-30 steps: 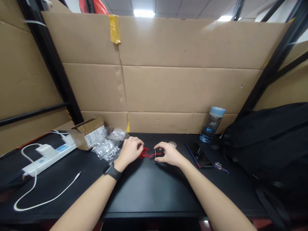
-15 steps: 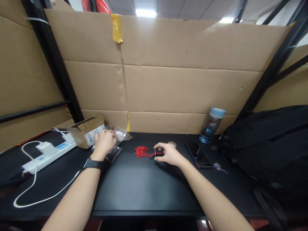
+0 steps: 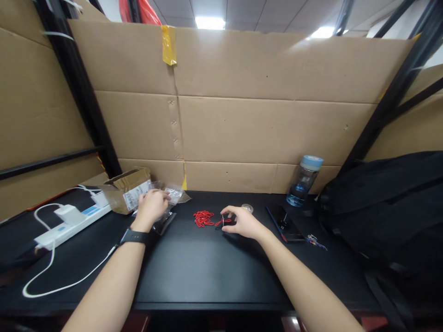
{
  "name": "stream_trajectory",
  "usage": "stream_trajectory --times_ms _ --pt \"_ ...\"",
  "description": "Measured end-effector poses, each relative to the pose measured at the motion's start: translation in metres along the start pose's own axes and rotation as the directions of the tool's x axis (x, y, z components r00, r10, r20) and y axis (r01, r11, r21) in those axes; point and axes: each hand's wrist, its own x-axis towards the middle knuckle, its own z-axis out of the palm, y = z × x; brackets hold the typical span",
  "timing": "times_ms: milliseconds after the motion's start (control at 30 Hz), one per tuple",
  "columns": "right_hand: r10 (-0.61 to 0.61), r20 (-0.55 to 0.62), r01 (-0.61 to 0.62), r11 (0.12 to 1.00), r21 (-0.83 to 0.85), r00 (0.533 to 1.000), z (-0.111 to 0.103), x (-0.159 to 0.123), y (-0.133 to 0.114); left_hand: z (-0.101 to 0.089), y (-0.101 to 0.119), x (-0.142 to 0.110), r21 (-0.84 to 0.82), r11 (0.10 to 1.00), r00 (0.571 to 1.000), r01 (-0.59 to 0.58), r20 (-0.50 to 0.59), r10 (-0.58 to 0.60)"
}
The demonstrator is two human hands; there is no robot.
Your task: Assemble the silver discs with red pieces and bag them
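Observation:
My left hand (image 3: pixel 154 206) rests with bent fingers on a crumpled clear plastic bag (image 3: pixel 177 195), beside the open cardboard box. Under its wrist side lies a dark packet in clear plastic (image 3: pixel 165 222). My right hand (image 3: pixel 242 220) pinches a thin, pale, upright thing seen edge-on (image 3: pixel 223 220) between thumb and fingertips; its kind is too small to tell. A red cord loop (image 3: pixel 218 223) lies at those fingertips, partly behind them. Just left of it sits a small heap of red cord loops (image 3: pixel 203 219) on the black table. A small clear round piece (image 3: pixel 247 208) lies behind my right hand.
The cardboard box (image 3: pixel 129 189) and a white power strip (image 3: pixel 78 225) with cables are at left. At right are a phone (image 3: pixel 285 223), keys (image 3: pixel 315 241), a water bottle (image 3: pixel 304 180) and a black backpack (image 3: pixel 387 216). A cardboard wall (image 3: pixel 242 129) closes the back.
Both hands stay nearly where they were. My left hand has shifted very slightly on the plastic bag, and the camera view has tilted a little.

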Motion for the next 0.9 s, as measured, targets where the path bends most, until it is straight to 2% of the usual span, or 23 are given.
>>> stream_trajectory --times_ms 167,367,533,800,900 --pt "0.001 0.017 -0.001 1.0 -0.006 1.0 -0.001 0.0 0.0 0.002 0.002 0.001 0.039 0.999 0.999 0.001 0.048 -0.003" --pt "-0.006 0.011 0.006 1.0 -0.002 1.0 -0.002 0.0 -0.002 0.015 0.0 -0.001 0.056 0.996 0.995 -0.067 0.077 0.063" --pt "-0.003 0.027 0.003 1.0 0.0 1.0 -0.002 0.0 -0.002 0.013 0.001 0.0 0.053 0.997 0.998 -0.052 0.041 0.05" --pt "-0.016 0.023 0.016 1.0 -0.001 1.0 -0.001 -0.001 -0.001 -0.009 0.012 -0.002 0.008 1.0 0.991 -0.008 -0.131 0.009" --pt "-0.014 0.026 0.014 1.0 -0.003 1.0 -0.001 0.0 -0.001 -0.014 0.013 -0.001 -0.023 1.0 0.988 -0.001 -0.158 -0.002"
